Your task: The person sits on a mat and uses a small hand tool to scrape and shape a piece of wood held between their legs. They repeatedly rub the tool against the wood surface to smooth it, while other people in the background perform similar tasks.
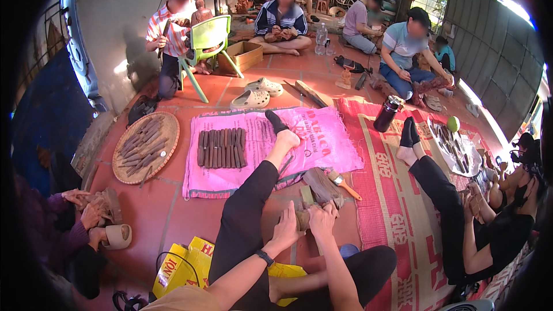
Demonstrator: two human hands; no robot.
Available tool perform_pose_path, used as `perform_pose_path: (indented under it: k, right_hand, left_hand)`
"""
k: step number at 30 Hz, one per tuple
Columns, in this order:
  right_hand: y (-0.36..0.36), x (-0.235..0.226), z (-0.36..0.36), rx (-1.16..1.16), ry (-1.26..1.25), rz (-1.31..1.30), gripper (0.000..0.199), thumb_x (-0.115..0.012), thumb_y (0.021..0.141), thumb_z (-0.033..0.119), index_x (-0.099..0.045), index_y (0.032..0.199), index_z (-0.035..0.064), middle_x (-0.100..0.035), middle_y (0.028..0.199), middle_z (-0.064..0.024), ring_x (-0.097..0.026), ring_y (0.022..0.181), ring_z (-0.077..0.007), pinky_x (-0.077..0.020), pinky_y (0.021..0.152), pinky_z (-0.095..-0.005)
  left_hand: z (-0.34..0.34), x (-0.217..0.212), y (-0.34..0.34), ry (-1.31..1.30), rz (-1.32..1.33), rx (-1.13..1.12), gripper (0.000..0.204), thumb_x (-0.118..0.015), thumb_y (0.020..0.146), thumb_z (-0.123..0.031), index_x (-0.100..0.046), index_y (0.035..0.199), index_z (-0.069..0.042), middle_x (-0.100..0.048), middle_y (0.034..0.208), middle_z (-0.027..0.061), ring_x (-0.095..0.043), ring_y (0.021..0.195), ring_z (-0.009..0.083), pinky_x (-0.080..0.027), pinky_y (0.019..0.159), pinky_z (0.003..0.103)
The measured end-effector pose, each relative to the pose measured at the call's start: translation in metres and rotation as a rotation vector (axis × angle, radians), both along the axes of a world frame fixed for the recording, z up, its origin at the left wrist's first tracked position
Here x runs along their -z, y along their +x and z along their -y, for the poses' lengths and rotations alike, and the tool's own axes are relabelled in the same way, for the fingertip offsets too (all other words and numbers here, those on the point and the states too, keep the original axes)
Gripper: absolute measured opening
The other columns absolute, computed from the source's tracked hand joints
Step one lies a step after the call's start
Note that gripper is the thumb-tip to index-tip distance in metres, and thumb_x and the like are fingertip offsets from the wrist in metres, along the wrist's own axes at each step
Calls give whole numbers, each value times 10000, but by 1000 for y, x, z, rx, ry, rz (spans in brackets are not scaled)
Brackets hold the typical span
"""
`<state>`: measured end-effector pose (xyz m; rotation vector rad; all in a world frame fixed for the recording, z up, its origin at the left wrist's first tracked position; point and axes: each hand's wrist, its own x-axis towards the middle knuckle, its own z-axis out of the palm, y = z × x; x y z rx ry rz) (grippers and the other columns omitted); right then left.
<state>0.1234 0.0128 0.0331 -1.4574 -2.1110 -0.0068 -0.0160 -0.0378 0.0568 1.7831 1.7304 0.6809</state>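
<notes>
Between my bent legs, my left hand is closed on a small brownish block. My right hand presses in from the other side, its fingers closed at the block's right edge. Fingers partly cover the block, so its exact kind is unclear. Just beyond them lie a greenish block and a larger grey-brown piece of wood. A brush with an orange handle lies to the right of the wood.
A pink woven sack ahead carries rows of dark wooden sticks. More sticks lie on a round woven tray at left. A patterned red mat holds a dark flask. Several people sit around, working with their hands.
</notes>
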Motion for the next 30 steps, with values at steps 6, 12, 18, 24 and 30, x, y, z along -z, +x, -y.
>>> perform_pose_path:
  k: [6,12,18,24,30]
  right_hand:
    - [-22,1,22,-132,93,-29,187,-598,877,183,-750,981,148,-713,878,-66,-556,863,-279,-361,785,-452]
    - [-3,1,0,5,-86,28,153,-611,882,177,-735,891,88,-720,826,-109,-588,882,-307,-384,824,-468]
    - [2,-6,15,-43,-57,-41,208,-617,884,185,-741,1045,145,-731,943,-16,-575,869,-268,-379,800,-429]
    - [-15,7,19,-118,38,-46,237,-639,846,205,-744,1055,164,-725,994,-23,-567,934,-282,-371,842,-482]
    - [14,0,0,64,-11,-26,220,-624,864,172,-743,1040,114,-716,1085,-105,-556,1112,-373,-382,884,-491]
  left_hand:
    - [-6,19,1,5,-8,-42,1166,-837,706,-203,-38,1526,21,-418,1335,256,-450,1250,459,-512,926,527]
    - [2,-4,-1,12,9,-5,1138,-828,706,-169,-58,1524,11,-409,1351,260,-449,1251,465,-511,931,528]
    - [-1,7,3,-52,-22,-20,1080,-780,737,-133,-57,1524,17,-400,1368,271,-435,1278,465,-490,967,529]
    - [-6,21,-6,-30,-73,-22,1099,-805,744,-170,-55,1526,15,-409,1352,270,-447,1265,467,-493,967,517]
    - [3,-5,1,0,-10,-9,1143,-846,698,-179,-76,1528,-20,-415,1347,268,-465,1238,476,-504,940,541]
